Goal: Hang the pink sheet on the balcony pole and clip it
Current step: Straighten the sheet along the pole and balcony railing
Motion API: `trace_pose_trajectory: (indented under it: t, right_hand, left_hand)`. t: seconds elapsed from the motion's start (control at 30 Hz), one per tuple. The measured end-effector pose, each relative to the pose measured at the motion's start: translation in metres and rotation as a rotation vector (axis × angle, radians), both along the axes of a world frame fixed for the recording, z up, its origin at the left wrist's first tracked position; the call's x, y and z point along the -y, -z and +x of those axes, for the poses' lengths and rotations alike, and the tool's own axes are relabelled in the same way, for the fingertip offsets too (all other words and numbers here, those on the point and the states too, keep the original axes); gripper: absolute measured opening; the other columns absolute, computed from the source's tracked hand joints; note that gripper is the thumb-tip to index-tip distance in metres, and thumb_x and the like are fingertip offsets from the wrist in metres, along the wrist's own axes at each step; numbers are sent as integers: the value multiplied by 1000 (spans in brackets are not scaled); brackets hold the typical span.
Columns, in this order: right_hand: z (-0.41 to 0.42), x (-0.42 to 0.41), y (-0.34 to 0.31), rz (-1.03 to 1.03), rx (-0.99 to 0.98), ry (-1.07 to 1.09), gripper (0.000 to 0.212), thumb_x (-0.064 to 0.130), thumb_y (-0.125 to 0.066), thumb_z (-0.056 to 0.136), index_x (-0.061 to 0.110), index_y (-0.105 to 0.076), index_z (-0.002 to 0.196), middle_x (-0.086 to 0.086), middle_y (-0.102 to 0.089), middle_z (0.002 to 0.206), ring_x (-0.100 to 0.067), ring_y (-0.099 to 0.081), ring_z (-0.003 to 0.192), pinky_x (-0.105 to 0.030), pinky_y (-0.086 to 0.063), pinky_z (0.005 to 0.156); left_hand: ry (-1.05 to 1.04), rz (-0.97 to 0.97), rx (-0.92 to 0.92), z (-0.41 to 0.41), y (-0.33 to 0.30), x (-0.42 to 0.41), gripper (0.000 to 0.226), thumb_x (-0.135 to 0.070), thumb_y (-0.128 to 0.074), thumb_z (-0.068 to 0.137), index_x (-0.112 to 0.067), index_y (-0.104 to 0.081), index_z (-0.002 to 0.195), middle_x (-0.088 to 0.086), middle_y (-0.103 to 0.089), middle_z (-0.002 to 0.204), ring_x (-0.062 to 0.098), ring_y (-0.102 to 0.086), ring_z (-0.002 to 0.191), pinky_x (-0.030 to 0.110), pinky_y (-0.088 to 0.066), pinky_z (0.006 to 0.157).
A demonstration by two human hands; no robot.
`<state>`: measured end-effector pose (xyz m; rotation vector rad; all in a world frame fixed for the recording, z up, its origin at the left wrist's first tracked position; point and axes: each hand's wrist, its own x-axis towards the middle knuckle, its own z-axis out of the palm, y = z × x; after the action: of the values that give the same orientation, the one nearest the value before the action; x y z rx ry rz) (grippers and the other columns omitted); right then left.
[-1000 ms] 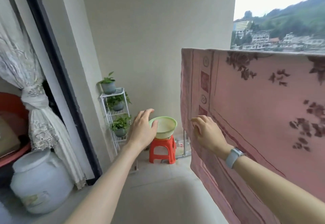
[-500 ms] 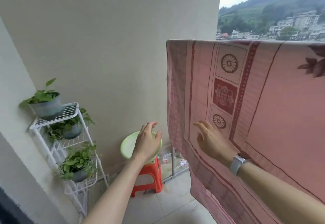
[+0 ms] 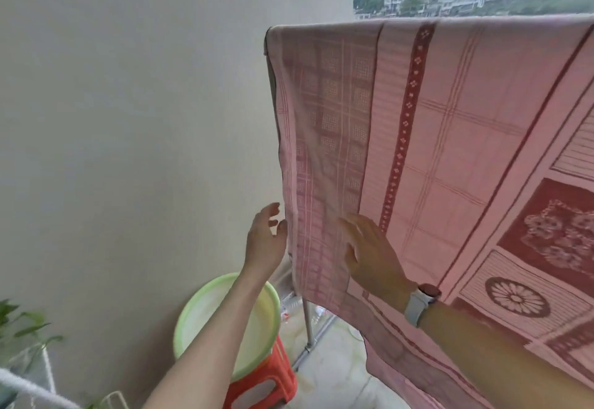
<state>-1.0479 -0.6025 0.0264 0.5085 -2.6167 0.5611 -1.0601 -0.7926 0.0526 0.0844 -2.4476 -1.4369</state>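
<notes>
Both hands spread open: my right hand [image 3: 369, 248] lies flat on one woven pink sheet [image 3: 450, 151], left hand [image 3: 265, 238] just beside its edge.

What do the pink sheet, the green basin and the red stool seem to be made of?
Pink sheet: thin woven cloth, matte; it drapes and folds softly. Green basin: likely plastic, smooth with a slight sheen. Red stool: likely moulded plastic, glossy.
</notes>
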Motion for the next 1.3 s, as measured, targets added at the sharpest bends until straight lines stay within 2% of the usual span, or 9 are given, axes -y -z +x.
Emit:
trace_pose_trajectory:
  t: [0.13, 0.23, 0.33, 0.4, 0.67, 0.87, 1.03, 1.2, 1.3]
  right_hand:
    - [-31, 27, 18, 9, 10, 112, 48, 7, -42, 85, 13, -40, 132, -7, -41, 138, -25, -34, 129, -39, -28, 111]
    - [-42, 51, 26, -8, 24, 226, 50, 4, -42, 83, 10, -41, 132, -11, -42, 138, -28, -34, 131, -45, -28, 110]
    - [-41, 66, 28, -22, 31, 295, 49, 1, -42, 82, 8, -42, 131, -14, -46, 135, -29, -38, 128, -48, -33, 106]
    - [-43, 72, 28, -33, 31, 351, 49, 1, -42, 83, 9, -42, 131, -11, -47, 134, -27, -39, 127, -46, -33, 106]
    - [-39, 98, 49, 208, -3, 415, 48, 5, -53, 79, 6, -46, 127, -14, -50, 131, -32, -45, 122, -48, -36, 103]
    - [-11, 121, 110, 439, 178, 339, 56, 14, -64, 75, 12, -48, 128, -10, -53, 131, -29, -48, 122, -57, -37, 99]
    - [24, 127, 145, 466, 549, 296, 56, 22, -41, 90, 23, -20, 142, -2, -22, 151, -22, -19, 139, -50, -10, 113]
    - [30, 120, 129, 392, 474, 341, 50, 19, -39, 89, 21, -32, 138, -1, -33, 146, -19, -26, 136, -46, -18, 112]
    - [23, 112, 103, 325, 361, 380, 46, 13, -44, 87, 17, -41, 132, -3, -42, 140, -21, -31, 133, -49, -26, 108]
  left_hand:
    - [235, -105, 127, -86, 15, 13, 76, -26, -53, 90, -13, -1, 145, 8, -9, 154, 24, -13, 140, 46, -15, 114]
    - [293, -44, 73, -131, 25, 16, 82, -29, -58, 87, -12, -2, 145, 9, -16, 152, 23, -15, 140, 42, -13, 114]
    - [211, 70, -55, -152, 27, 20, 43, -29, -59, 87, -11, -43, 123, 7, -58, 104, 22, -54, 98, 39, -44, 89]
    - [249, 90, -129, -163, 32, 25, 17, -24, -52, 91, -11, -48, 80, -1, -49, 70, 21, -47, 69, 38, -43, 67]
    - [390, 17, -134, -141, 109, 62, 25, -14, -38, 96, 5, -50, 85, 16, -45, 60, 26, -35, 53, 29, -23, 53]
    - [444, -232, 213, -113, 197, 107, 30, -24, -40, 96, 1, -55, 105, 27, -62, 86, 41, -56, 79, 39, -41, 63]
    - [447, -461, 597, -103, 235, 134, 31, -32, -37, 95, -9, -57, 104, 18, -63, 103, 37, -55, 96, 34, -37, 70]
    - [637, -46, 563, -116, 196, 129, 32, -23, -61, 84, -14, -54, 114, 5, -59, 116, 21, -53, 104, 35, -42, 87]
    - [717, 270, 480, -132, 135, 109, 40, -21, -65, 82, -13, -50, 118, -1, -60, 105, 12, -56, 99, 18, -44, 80]
